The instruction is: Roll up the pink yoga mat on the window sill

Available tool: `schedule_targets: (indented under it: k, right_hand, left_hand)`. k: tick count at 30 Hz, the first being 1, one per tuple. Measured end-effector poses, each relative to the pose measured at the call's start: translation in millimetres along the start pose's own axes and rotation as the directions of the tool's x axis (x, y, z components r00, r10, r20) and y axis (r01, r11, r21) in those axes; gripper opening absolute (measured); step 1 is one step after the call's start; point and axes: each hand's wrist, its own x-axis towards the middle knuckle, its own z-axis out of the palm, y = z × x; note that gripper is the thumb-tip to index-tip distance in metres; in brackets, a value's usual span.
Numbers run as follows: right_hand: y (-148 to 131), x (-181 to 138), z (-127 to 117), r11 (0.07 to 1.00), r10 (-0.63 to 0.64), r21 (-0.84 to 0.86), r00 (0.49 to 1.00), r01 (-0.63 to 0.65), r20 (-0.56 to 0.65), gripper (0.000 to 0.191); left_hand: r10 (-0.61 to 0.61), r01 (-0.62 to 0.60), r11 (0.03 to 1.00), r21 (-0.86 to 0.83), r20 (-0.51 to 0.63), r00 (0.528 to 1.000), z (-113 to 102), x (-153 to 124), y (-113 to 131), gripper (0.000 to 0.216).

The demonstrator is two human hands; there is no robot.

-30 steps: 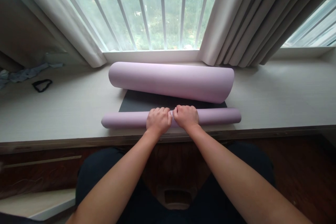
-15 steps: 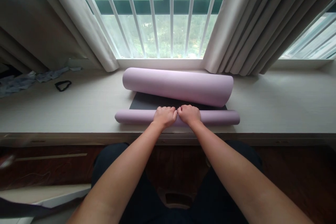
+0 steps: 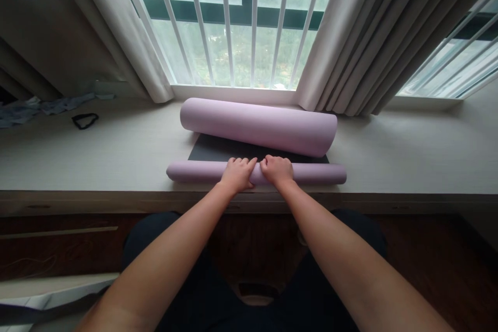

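Observation:
A pale purple mat with a dark grey underside (image 3: 218, 150) lies on the light window ledge (image 3: 116, 161). Its far end is a thick roll (image 3: 259, 126) below the window. Its near end is a thin roll (image 3: 315, 173) close to the ledge's front edge. My left hand (image 3: 236, 174) and my right hand (image 3: 277, 170) sit side by side on the middle of the thin roll, fingers curled over its top and pressed on it.
Cream curtains (image 3: 350, 36) hang at both sides of the barred window (image 3: 241, 26). A small black loop (image 3: 84, 120) and crumpled blue-grey cloth (image 3: 35, 109) lie on the ledge at far left. Dark wood panelling runs below the ledge, above my dark-clothed knees.
The view has tilted upward, showing more window. My hands stay on the thin roll, and the strip of dark underside between the two rolls looks slightly narrower.

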Motion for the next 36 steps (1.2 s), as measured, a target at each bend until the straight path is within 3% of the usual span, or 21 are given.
schedule_targets:
  k: [5, 18, 32, 36]
  right_hand:
    - [1.6, -4.5, -1.0, 1.000, -0.013, -0.002, 0.999, 0.013, -0.030, 0.042]
    - [1.2, 29.0, -8.8, 0.992, 0.076, 0.086, 0.983, -0.092, 0.165, 0.050]
    - [0.4, 23.6, -9.3, 0.995, 0.047, 0.079, 0.990, -0.058, 0.132, 0.050]
    - [3.0, 14.7, -12.3, 0.999, -0.015, 0.054, 0.990, 0.007, 0.138, 0.060]
  left_hand:
    - [-0.001, 0.000, 1.000, -0.001, -0.011, 1.000, -4.3, 0.3, 2.5, 0.060]
    - [0.084, -0.074, 0.995, -0.060, 0.190, 0.978, -14.2, 37.5, -21.9, 0.060]
    - [0.085, -0.078, 0.996, -0.048, 0.156, 0.984, -11.6, 34.7, -19.6, 0.062]
    - [0.077, -0.073, 0.997, -0.041, 0.119, 0.990, -9.2, 30.6, -16.8, 0.065]
